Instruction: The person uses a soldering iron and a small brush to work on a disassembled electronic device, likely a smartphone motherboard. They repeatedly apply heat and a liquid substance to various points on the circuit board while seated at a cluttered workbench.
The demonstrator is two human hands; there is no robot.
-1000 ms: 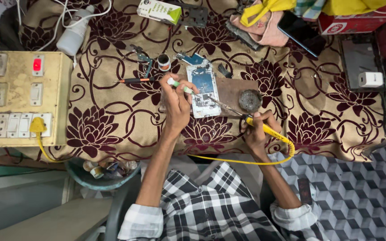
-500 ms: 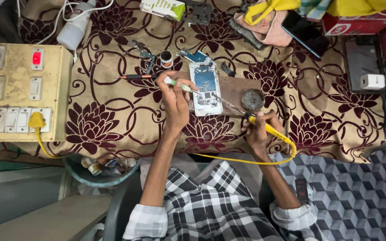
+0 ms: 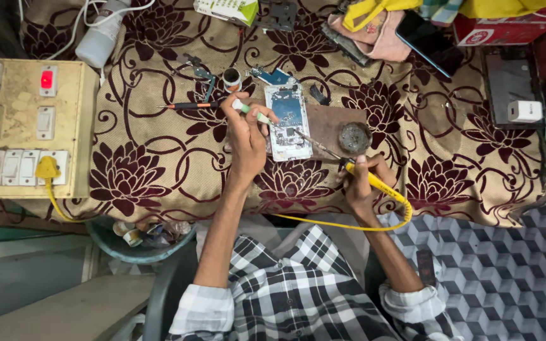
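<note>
While my right hand [image 3: 363,183] grips one yellow soldering iron [image 3: 374,184], my left hand [image 3: 246,136] pinches one slim tool [image 3: 252,113]. Both meet over one opened phone [image 3: 287,123]; its parts are too small to read.

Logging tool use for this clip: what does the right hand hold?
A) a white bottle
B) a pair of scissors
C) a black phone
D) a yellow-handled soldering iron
D: the right hand grips the yellow-handled soldering iron, its thin tip reaching to the opened phone on the table, with a yellow cord trailing from the handle.
</note>
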